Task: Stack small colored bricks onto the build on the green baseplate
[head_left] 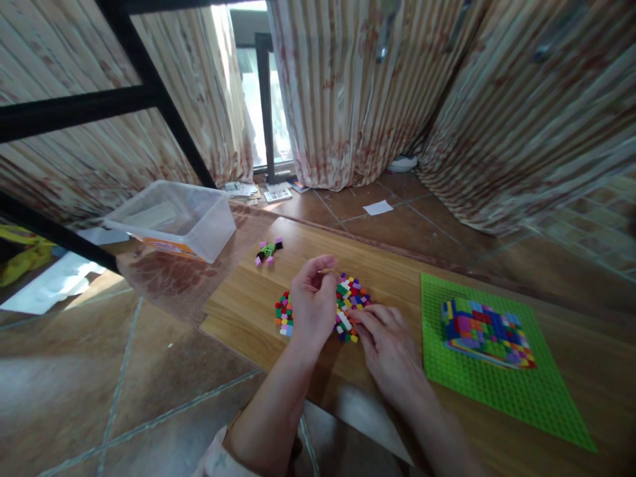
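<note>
A pile of small coloured bricks [350, 298] lies on the wooden table [392, 278]. My left hand [312, 301] hovers over the pile's left part, fingers curled in a pinch; what they hold is too small to name. My right hand [385, 344] rests at the pile's near right edge, fingertips pressed onto the bricks. To the right lies a green baseplate [501, 391] with a multicoloured block of bricks [484, 331] built on it.
A small cluster of black, green and pink bricks [268, 252] lies farther back on the table. A clear plastic tub [173, 218] stands at the back left. Curtains hang behind, and a tiled floor surrounds the table. A black metal frame [149, 93] crosses the upper left.
</note>
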The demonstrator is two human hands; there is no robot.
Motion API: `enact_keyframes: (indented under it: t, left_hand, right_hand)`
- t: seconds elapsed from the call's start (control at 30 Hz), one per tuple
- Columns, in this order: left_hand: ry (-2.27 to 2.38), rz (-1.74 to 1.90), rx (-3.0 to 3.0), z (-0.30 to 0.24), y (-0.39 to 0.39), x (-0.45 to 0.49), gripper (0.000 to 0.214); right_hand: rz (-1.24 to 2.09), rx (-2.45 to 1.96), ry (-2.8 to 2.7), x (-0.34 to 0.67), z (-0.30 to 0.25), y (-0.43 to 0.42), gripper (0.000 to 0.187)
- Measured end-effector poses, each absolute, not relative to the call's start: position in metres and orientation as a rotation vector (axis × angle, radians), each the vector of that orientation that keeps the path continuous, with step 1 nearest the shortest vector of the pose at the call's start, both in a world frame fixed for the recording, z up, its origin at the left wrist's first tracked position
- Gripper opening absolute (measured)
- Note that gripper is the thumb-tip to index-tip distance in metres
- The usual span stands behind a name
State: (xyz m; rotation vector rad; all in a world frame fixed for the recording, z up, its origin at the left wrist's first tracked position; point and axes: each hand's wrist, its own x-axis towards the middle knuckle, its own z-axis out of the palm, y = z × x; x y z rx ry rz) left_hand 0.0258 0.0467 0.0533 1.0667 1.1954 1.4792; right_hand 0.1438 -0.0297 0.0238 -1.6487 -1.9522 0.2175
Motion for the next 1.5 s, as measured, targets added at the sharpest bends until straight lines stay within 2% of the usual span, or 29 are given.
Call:
enact_keyframes:
  t: [0.37,0.7,0.97,1.1,1.37,1.5]
  left_hand:
    - [1.168,1.440,1.061,0.054,0.042,0.032,0.019]
    - [1.062,1.391,1.077,0.054,0.040,0.041,0.014]
    - [0.744,0.944,1.122,0.058,0.027,0.051,0.022]
    - [0.676,0.887,1.078,0.056,0.024,0.058,0.023]
    - [0.658,0.917,1.074,0.054,0.023,0.070,0.019]
    - [0.653,0.893,1.113,0.056,0.020,0.077,0.023]
  right_hand:
    - [0.315,-1.601,-1.942,0.150,0.025,-0.030,0.005]
    - [0.372,-1.400,-1.560,0.160,0.035,-0.035,0.006]
    - [0.385,-1.383,-1.223,0.176,0.044,-0.038,0.012]
    - [0.334,-1.399,-1.276,0.184,0.044,-0.038,0.008]
    - [0.138,-1.470,-1.474,0.194,0.048,-0.046,0.017]
    - [0.070,-1.514,-1.508,0.206,0.056,-0.049,0.015]
